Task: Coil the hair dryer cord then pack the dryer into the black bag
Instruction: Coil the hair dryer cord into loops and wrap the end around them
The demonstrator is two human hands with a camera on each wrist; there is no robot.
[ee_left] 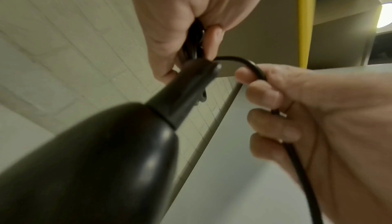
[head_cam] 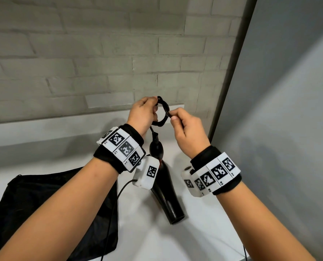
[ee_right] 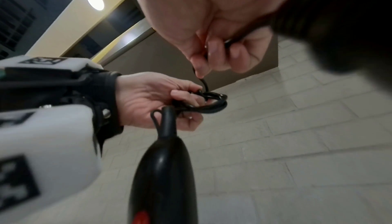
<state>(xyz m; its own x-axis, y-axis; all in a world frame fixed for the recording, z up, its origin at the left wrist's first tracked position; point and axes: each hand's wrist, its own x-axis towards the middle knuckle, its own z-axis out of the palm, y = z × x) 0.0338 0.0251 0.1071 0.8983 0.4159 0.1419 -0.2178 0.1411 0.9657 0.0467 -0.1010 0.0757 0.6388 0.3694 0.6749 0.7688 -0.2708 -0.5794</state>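
Note:
A black hair dryer hangs nozzle-down by its cord above the white table; its handle end fills both wrist views. My left hand holds a small coil of the black cord at the top of the handle. To the coil's right, my right hand pinches the loose cord between thumb and fingers, and the cord runs down through its curled fingers. The black bag lies flat on the table at the lower left, under my left forearm.
A grey brick wall stands behind the table, a plain grey panel on the right. The table's back edge meets the wall. A thin black wire trails from the left wrist camera across the bag.

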